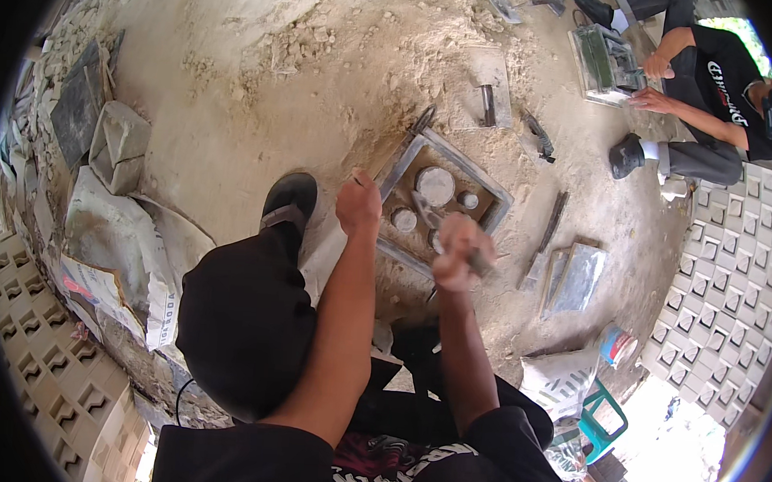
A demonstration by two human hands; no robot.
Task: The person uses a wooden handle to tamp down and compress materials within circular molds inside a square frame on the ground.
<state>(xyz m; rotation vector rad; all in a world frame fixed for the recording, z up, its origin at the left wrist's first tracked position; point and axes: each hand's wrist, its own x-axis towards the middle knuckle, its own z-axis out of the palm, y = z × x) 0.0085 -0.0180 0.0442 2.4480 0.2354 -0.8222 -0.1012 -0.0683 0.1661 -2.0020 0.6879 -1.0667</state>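
My right hand, somewhat blurred, is closed round the handle of a small trowel. The trowel's blade reaches over a square frame with grey edges, packed with brown sand. Set in the sand are a large pale disc and small round ones, among them one on the right and one at the near left. My left hand is closed beside the frame's left edge. A thin dark tip shows at its fingers; what it belongs to is hidden.
Beyond the frame, a metal cylinder rests on a board. To the right lie a long bar and flat plates. A co-worker handles another mould at the far right. Sacks and blocks stand left.
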